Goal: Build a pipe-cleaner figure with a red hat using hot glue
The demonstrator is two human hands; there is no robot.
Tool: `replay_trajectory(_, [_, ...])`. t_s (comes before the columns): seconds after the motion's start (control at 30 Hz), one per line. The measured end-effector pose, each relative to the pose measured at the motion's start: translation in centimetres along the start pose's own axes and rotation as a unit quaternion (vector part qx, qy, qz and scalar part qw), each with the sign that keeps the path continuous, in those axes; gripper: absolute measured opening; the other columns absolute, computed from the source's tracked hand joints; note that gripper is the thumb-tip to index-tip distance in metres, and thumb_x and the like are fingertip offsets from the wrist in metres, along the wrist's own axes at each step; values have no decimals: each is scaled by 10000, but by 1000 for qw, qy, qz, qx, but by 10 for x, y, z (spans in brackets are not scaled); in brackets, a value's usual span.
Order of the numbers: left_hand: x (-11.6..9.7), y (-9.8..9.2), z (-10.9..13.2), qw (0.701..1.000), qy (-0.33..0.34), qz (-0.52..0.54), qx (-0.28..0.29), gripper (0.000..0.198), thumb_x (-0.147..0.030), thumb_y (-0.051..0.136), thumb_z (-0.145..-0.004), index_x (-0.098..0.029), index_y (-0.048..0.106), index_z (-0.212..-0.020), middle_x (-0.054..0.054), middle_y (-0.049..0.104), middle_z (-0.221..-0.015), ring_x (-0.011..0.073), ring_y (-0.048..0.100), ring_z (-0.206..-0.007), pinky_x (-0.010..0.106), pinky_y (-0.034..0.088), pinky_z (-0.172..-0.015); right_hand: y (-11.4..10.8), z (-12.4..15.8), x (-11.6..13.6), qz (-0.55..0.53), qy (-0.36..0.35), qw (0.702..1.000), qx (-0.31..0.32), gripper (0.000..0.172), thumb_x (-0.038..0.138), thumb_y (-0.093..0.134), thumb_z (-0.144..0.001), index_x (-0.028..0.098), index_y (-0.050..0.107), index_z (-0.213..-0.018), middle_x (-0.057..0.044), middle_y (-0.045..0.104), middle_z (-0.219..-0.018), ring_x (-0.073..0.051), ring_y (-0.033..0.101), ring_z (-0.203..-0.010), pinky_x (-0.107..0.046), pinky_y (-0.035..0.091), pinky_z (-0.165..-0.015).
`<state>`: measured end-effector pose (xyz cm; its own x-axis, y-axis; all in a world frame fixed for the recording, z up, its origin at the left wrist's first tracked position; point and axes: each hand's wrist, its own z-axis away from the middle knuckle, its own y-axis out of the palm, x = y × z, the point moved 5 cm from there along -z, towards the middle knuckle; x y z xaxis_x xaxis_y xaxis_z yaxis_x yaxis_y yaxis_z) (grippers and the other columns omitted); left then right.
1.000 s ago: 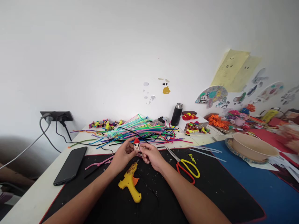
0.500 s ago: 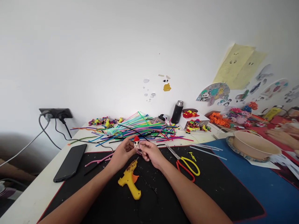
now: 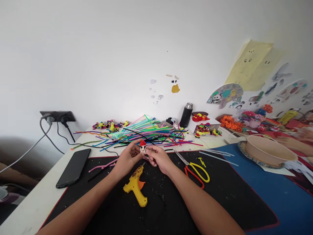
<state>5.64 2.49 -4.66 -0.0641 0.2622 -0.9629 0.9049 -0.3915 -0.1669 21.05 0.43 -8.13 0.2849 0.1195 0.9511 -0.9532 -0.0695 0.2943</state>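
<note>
Between my two hands is a small doll figure [image 3: 142, 148] with a white face and a red top, held upright above the black mat [image 3: 220, 202]. My left hand [image 3: 129, 158] pinches it from the left, fingers closed. From the other side my right hand [image 3: 157, 158] grips it with thumb and fingertips. Its lower part is mostly hidden by the fingers. Just below them a yellow glue gun [image 3: 137, 187] lies on the mat, nozzle pointing up toward the hands. Scissors [image 3: 192, 168] with one red and one yellow handle lie to the right.
Behind the hands lies a heap of colourful pipe cleaners [image 3: 146, 132]. A phone [image 3: 73, 168] is at left, a black bottle [image 3: 186, 115] at the back, clear glue sticks [image 3: 218, 158] and a round basin [image 3: 271, 150] at right. A blurred hand of another person [image 3: 293, 143] shows at far right.
The camera view has shifted slightly. Both hands still hold the doll figure in nearly the same place; its face looks tipped a little.
</note>
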Motion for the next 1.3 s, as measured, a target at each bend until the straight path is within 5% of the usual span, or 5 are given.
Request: replay_trajectory(1.3, [-18, -12, 1, 999, 15, -19, -46, 634, -421, 724, -843, -218, 512, -1405, -17, 587, -832, 175, 620, -789, 320, 527, -756, -5, 5, 21, 54, -53, 996, -42, 420, 551, 753, -787, 167, 739, -956, 75, 456, -518, -85, 403, -407, -219, 248, -383])
